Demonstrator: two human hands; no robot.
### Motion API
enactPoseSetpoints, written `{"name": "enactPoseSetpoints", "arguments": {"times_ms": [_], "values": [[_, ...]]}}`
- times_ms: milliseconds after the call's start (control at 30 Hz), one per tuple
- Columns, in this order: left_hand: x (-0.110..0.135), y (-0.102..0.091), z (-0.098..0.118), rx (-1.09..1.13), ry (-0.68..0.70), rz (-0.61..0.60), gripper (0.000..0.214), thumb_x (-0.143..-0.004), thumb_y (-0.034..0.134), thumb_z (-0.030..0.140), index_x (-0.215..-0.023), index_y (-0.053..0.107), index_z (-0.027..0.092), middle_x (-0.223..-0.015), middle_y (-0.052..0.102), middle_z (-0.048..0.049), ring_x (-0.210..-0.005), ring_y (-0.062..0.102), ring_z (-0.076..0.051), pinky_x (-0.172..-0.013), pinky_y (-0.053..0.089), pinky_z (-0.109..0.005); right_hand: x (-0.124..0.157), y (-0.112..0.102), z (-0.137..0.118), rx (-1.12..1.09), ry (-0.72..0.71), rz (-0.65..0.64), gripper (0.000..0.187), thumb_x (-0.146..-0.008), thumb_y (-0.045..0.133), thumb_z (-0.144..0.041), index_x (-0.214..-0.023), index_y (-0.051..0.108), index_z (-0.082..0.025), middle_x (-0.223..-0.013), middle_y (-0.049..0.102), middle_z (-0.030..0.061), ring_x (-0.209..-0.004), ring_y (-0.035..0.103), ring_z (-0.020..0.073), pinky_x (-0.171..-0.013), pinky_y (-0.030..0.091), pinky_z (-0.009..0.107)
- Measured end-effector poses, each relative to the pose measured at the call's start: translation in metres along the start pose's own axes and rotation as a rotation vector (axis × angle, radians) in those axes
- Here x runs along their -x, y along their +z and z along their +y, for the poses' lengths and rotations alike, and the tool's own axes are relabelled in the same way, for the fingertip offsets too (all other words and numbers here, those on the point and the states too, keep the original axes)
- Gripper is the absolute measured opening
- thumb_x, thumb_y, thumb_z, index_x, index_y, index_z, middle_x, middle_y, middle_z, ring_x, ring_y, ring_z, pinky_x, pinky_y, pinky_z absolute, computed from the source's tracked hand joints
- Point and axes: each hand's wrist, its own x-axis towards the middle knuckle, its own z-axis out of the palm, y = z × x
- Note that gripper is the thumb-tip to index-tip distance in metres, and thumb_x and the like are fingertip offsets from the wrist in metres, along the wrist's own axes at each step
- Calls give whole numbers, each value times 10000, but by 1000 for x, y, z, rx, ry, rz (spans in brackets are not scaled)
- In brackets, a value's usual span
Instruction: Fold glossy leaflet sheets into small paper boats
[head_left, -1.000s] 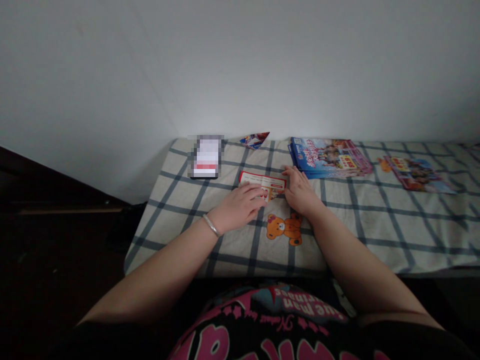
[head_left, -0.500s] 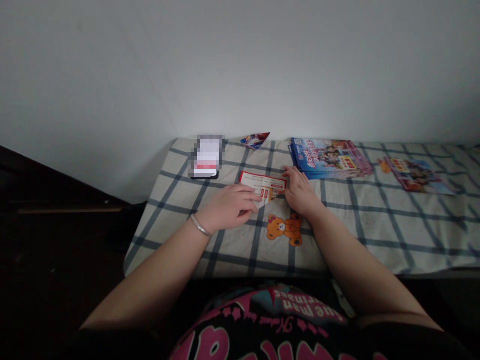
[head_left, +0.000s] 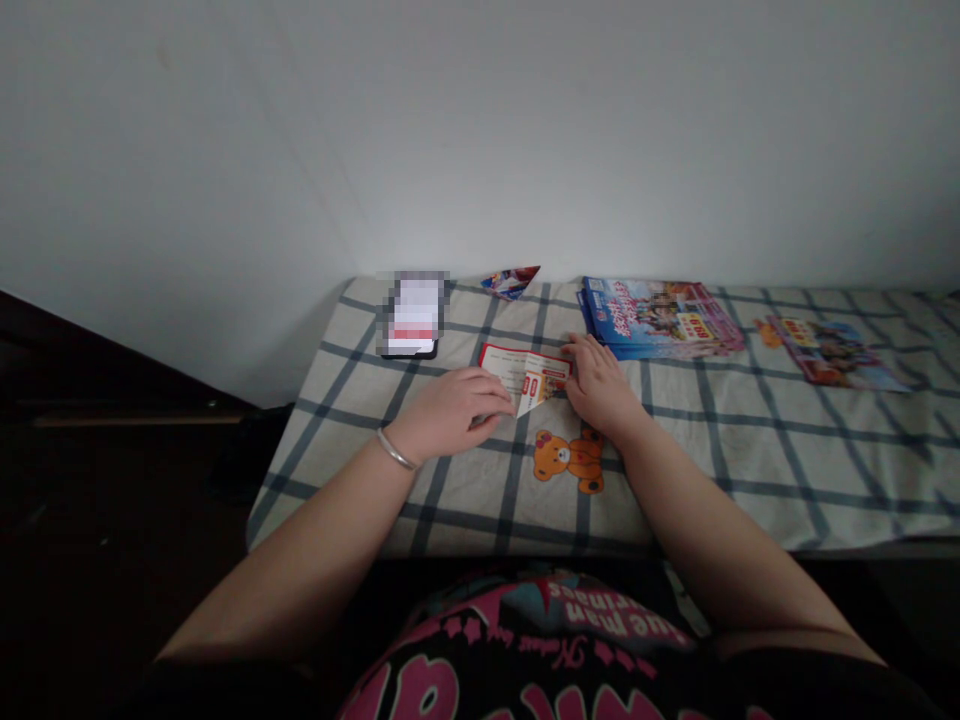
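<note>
A small folded leaflet [head_left: 536, 375], white inside with a red border and red labels, lies on the checked cloth between my hands. Its lower corners are folded inward. My left hand [head_left: 455, 412], with a silver bangle at the wrist, rests on the leaflet's left side, its fingers stretched over the edge and its thumb apart from them. Across the right edge lies my right hand [head_left: 598, 385], fingers extended and resting flat; its thumb is mostly hidden. Just below the leaflet, an orange teddy bear print [head_left: 568, 460] shows on the cloth.
A phone [head_left: 411, 315] with a blurred screen lies at the back left. Beside it, a folded paper triangle [head_left: 511, 282] sits near the wall [head_left: 480, 130]. A stack of colourful leaflets [head_left: 652, 318] is beyond my right hand, with another leaflet [head_left: 836, 350] farther right.
My left hand has drawn back slightly to the left, its fingertips uncovering more of the leaflet's middle. My right hand stays nearly in place.
</note>
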Motion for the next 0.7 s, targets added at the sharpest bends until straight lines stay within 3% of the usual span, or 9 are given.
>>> {"name": "enactPoseSetpoints", "arguments": {"times_ms": [200, 367, 700], "values": [[-2, 3, 7, -153, -87, 18, 213, -919, 539, 248, -989, 741, 256, -1103, 706, -10, -1054, 624, -195, -948, 507, -403, 1, -1, -4, 49, -17, -11, 545, -914, 481, -373, -1394, 461, -115, -1492, 457, 160, -1420, 349, 329, -1150, 307, 540], [-3, 3, 15, -276, -274, 15, 289, -947, 462, 195, -1049, 729, 146, -1204, 692, -72, -1045, 664, -198, -909, 549, -355, 0, -2, -3, 55, -10, -29, 583, -910, 491, -381, -1432, 432, -129, -1498, 451, 152, -1424, 344, 325, -1150, 307, 538], [-9, 4, 29, -416, -446, 19, 319, -939, 492, 243, -1163, 658, 89, -1222, 673, -126, -1122, 612, -267, -1014, 462, -436, 1, -5, -7, 78, 3, -32, 578, -913, 508, -375, -1416, 468, -94, -1500, 453, 144, -1417, 353, 326, -1171, 295, 493]]}}
